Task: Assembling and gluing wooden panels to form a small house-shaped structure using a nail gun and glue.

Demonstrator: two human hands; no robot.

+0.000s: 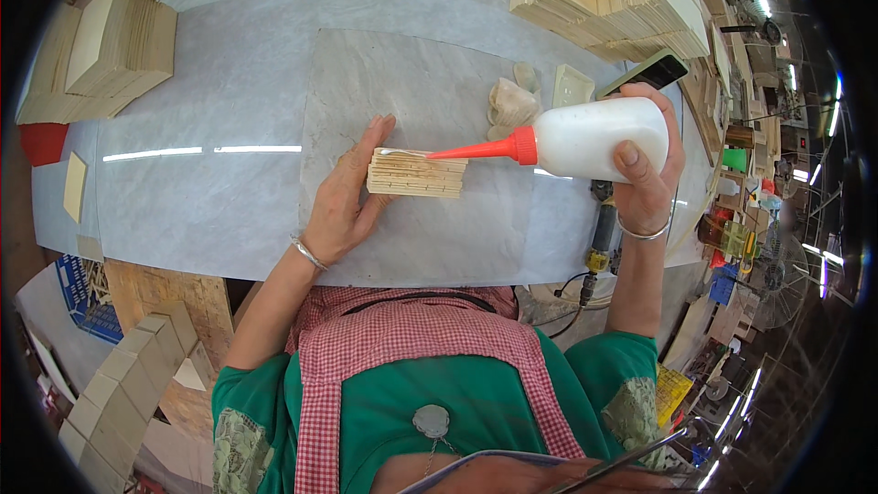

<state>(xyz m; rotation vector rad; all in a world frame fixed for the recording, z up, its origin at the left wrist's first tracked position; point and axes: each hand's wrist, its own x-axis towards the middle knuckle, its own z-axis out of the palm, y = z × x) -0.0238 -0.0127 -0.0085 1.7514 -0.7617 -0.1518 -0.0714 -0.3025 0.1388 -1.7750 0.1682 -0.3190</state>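
Counter (229, 91): grey, bearing wood stacks (631, 14).
Left grip (343, 201): we grasp thin wooden pieces (416, 181) over the counter.
Right grip (654, 183): we clasp a white bottle (590, 139), red nozzle (480, 149) at the pieces' top.

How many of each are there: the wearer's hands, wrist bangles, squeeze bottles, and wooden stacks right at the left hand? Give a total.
Hands: 2 (left hand, right hand)
Wrist bangles: 2 (left bangle, right bangle)
Squeeze bottle: 1
Wooden stack at the left hand: 1
Total: 6
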